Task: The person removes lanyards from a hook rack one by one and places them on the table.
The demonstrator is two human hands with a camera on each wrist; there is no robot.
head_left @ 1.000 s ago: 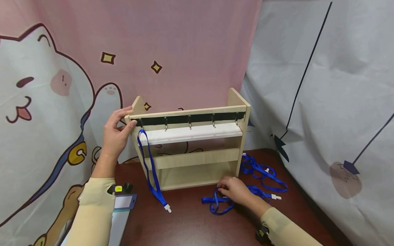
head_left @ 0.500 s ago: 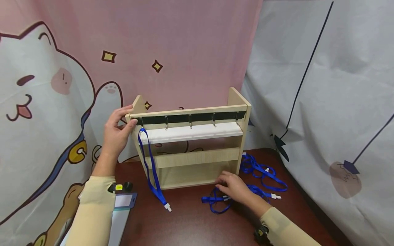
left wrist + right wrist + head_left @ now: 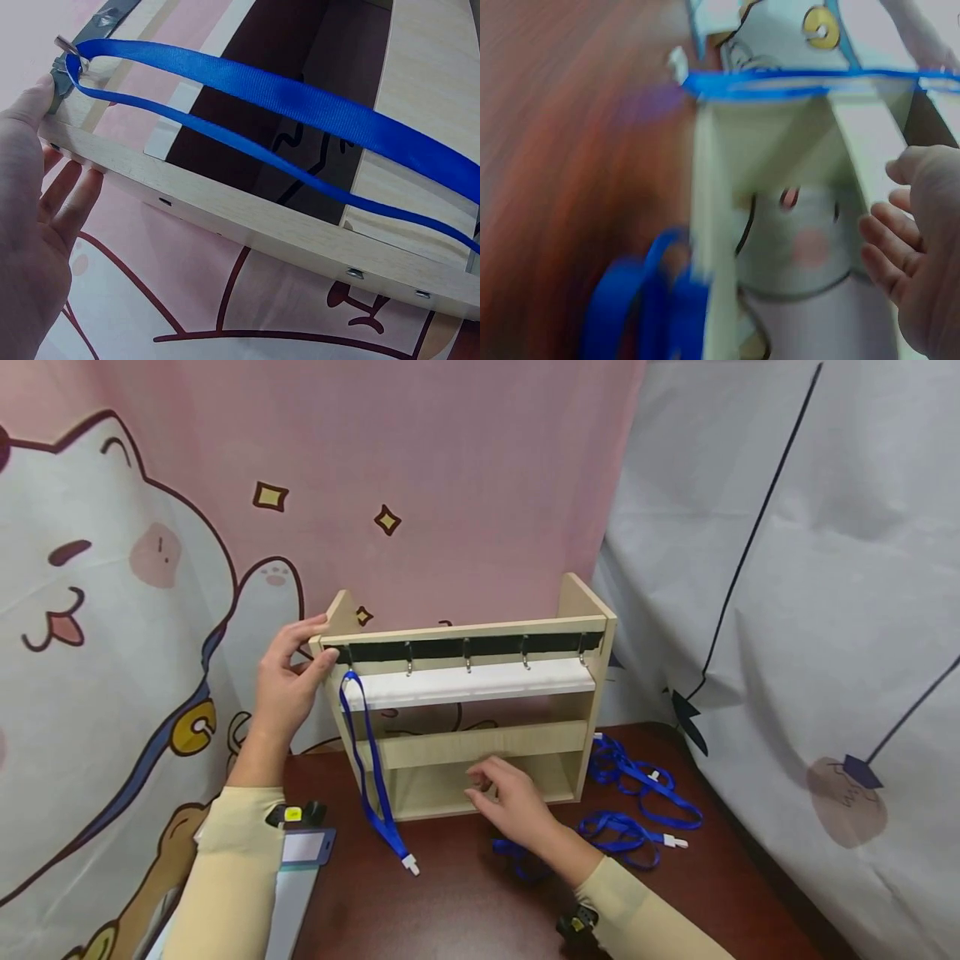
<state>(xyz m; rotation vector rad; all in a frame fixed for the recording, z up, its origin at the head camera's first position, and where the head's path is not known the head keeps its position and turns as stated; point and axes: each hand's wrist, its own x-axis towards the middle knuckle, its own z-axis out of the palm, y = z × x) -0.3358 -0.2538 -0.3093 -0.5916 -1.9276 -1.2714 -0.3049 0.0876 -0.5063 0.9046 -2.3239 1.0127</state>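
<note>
A light wooden rack (image 3: 480,746) stands upright, with a row of metal hooks (image 3: 468,660) on a dark strip. My left hand (image 3: 285,685) grips its upper left corner, thumb in front and fingers behind. From the leftmost hook hangs a blue lanyard (image 3: 392,837) with a white clip; its loop also shows around the hook in the left wrist view. In front of the rack's lower shelf, my right hand (image 3: 513,806) hovers with loosely bent fingers and nothing visible in them. Beneath its wrist lies a blue lanyard (image 3: 510,847), partly hidden.
More blue lanyards lie in loose tangles right of the rack, a nearer lanyard (image 3: 626,828) and a farther pile (image 3: 611,760). At the left, a blue-edged flat card-like item (image 3: 303,847) lies partly under my left sleeve. Printed cloth hangs close behind and at the right.
My right hand has lifted off the nearest lanyard and moved left, in front of the lower shelf. That lanyard stays on the table. The left hand keeps its hold on the rack.
</note>
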